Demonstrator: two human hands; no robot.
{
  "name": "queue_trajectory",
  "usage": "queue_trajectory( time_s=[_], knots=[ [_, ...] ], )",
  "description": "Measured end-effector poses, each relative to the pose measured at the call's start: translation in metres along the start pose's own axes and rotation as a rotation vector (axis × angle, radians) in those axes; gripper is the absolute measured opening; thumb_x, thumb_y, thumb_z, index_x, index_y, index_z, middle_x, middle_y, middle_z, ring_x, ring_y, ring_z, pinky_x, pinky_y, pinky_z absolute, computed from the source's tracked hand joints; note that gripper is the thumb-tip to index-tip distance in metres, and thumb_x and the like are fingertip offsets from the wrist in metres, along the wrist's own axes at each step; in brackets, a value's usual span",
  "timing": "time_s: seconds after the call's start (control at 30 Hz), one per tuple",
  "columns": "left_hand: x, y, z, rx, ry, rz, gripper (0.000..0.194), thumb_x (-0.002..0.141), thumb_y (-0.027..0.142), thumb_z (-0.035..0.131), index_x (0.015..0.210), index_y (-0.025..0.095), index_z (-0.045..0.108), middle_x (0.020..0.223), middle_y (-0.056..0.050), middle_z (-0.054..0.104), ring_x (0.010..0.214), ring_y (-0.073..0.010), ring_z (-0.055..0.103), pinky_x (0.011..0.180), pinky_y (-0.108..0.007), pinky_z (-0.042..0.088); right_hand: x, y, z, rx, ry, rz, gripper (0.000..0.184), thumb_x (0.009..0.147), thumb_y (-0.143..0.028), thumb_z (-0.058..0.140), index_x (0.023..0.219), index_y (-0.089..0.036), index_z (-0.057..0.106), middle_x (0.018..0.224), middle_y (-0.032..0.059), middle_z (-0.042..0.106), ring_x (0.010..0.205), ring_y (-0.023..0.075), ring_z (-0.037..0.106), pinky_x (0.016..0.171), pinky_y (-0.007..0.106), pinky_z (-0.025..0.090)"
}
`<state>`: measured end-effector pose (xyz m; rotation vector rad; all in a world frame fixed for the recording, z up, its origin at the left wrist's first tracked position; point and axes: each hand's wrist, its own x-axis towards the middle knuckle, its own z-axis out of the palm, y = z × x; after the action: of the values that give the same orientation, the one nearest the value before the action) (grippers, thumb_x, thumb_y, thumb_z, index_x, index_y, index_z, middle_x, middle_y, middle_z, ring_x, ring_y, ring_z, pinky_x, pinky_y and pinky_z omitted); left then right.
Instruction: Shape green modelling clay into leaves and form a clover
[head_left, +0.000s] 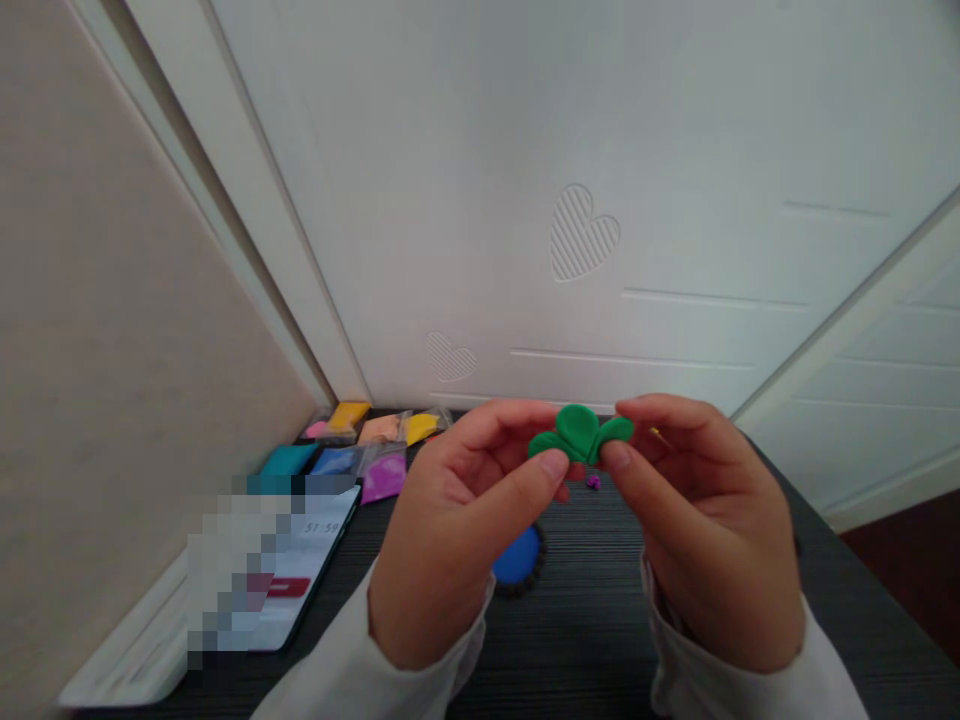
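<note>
1. On the left, the left hand has thumb and fingers closed on one end of the green three-lobed piece, pinching the left lobe near its inner edge. A light grip serves best here, I'd say: the piece looks soft, and a hard thumb could dent it.

2. Dead centre, the green piece hangs above the bench between both hands, its middle lobe upright and free of fingers. Pressure belongs low, where the lobes meet, with that rounded face left alone.

3. Over to the right, the right hand has thumb and forefinger clamped on the right lobe. Matching the left hand's height and pressure should keep the lobes even; pulling outward risks stretching the joins.

4. Now the surroundings, from the left: a phone lies on the bench, partly blurred out, with a teal packet beyond it and a purple packet near its top corner.

5. Below the green piece sits a blue disc with a dark, bumpy rim around it; the left hand and sleeve cover part of it, blocking the view.

6. Further right, a tiny purple bit lies beneath the fingers, easily knocked by a low hand.
</note>
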<state>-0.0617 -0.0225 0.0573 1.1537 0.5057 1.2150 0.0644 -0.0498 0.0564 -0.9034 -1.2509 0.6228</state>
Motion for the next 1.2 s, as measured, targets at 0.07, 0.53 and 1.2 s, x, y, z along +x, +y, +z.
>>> queue_trajectory(
  time_s=[0.07,0.53,1.2],
  knots=[
    [-0.0005,-0.001,0.0006,0.016,0.013,0.017,0.022,0.071,0.011,0.059,0.088,0.024,0.06,0.083,0.002,0.063,0.07,-0.0074,0.058,0.063,-0.016,0.049,-0.0001,0.0003,0.0001,0.024,-0.004,0.01,0.024,0.074,-0.01,0.054,0.092,-0.025,0.055,0.086,0.0002,0.062,0.073,0.011,0.06,0.063,0.023,0.052],
    [-0.0024,-0.0026,0.0029,0.066,0.128,0.166,0.022,0.071,0.008,0.057,0.087,0.024,0.058,0.077,0.003,0.062,0.07,-0.0082,0.058,0.062,-0.016,0.049,-0.0005,0.001,0.0008,0.114,-0.063,0.076,0.019,0.074,-0.01,0.055,0.087,-0.024,0.054,0.08,-0.0019,0.06,0.071,0.0089,0.059,0.064,0.02,0.05],
    [0.0037,-0.0035,0.0083,-0.249,0.134,-0.009,0.021,0.069,0.008,0.058,0.087,0.018,0.059,0.079,0.001,0.061,0.072,-0.0077,0.055,0.065,-0.017,0.045,-0.0024,0.0034,0.0035,0.292,-0.088,0.188,0.018,0.074,-0.011,0.057,0.087,-0.023,0.055,0.079,-0.0035,0.061,0.073,0.006,0.058,0.068,0.016,0.048]
  ],
)
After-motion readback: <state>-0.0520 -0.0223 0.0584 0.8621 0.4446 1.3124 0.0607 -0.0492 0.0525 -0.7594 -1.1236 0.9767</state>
